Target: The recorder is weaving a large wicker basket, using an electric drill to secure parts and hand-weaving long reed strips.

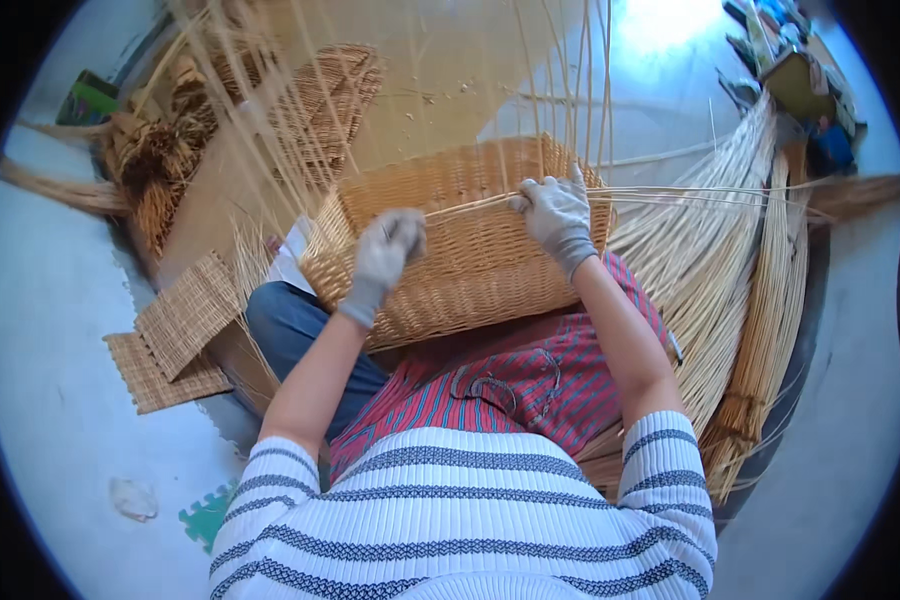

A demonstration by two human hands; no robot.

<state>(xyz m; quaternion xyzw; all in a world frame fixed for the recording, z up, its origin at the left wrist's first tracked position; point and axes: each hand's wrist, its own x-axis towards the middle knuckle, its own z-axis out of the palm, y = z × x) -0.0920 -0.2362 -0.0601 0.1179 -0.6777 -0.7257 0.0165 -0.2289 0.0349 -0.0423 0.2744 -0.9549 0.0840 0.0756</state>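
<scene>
A half-woven wicker basket (470,265), golden and rectangular, rests tilted across my lap. Tall upright stakes (595,80) rise from its walls, those on the left smeared by motion. My right hand (555,215), in a pale work glove, is closed at the near rim on long weaving strands (710,191) that trail off to the right. Along the same rim, my left hand (385,255), gloved too, has its fingers curled in at the left part of the near wall. It is blurred, and whatever it grips is hidden.
Loose pale strands (690,240) fan out on the floor at the right, beside a tied bundle (755,370). Woven mats (190,310) lie at the left. Farther back are a woven panel (330,110) and brown fibre bundles (155,170). A striped cloth (510,380) covers my lap.
</scene>
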